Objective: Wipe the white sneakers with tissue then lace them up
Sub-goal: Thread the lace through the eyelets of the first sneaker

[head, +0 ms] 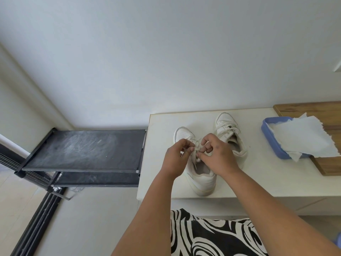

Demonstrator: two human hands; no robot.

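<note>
Pinching the lace (197, 150) over the near sneaker (200, 174): left hand (175, 159) and right hand (217, 156), fingers curled tight, each grip narrow on a lace strand. Near sneaker sits at the white table (276, 178) front edge. Second sneaker (229, 132) just behind, to the right. Blue tray (265, 133) holds torn tissue (302, 137), which spills over its rim onto the wooden board (313, 109).

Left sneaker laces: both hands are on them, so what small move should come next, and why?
Probably draw the lace ends snug. Both the left hand and right hand pinch the laces over the near sneaker; no finished bow shows there.
</note>
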